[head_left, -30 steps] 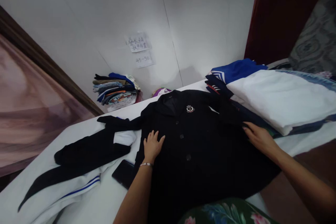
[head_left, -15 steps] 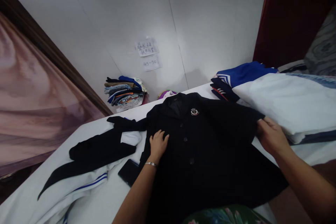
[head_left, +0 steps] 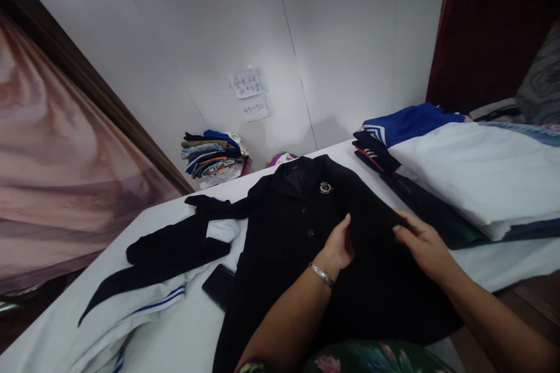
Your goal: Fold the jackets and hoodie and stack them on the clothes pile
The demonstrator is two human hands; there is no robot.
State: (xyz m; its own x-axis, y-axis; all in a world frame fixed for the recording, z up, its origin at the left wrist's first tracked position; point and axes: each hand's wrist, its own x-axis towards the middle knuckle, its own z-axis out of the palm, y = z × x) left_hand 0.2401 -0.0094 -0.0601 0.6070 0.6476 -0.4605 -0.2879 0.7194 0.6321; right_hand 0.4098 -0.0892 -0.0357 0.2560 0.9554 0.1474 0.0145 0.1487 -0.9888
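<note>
A black jacket [head_left: 280,245] with a collar, dark buttons and a crest on the chest lies front up on the white-covered table. My right hand [head_left: 422,245] pinches the end of its sleeve at the right side, thumb on top. My left hand [head_left: 339,247], a silver bracelet at the wrist, rests on the jacket's front beside that sleeve. Its thumb sticks up, apart from the hand; the other fingers are mostly hidden. The jacket's other sleeve [head_left: 219,207] stretches out to the left.
Black and white clothing [head_left: 170,245] and a dark phone [head_left: 219,285] lie left of the jacket. A stack of folded clothes [head_left: 214,154] stands by the wall. At right are folded blue clothing [head_left: 406,122] and a white bundle [head_left: 476,169]. Handwritten papers [head_left: 250,83] hang on the wall.
My left hand has moved right across the jacket, from its left side to near the sleeve. My right hand has brought the sleeve end inward to the left and slightly down.
</note>
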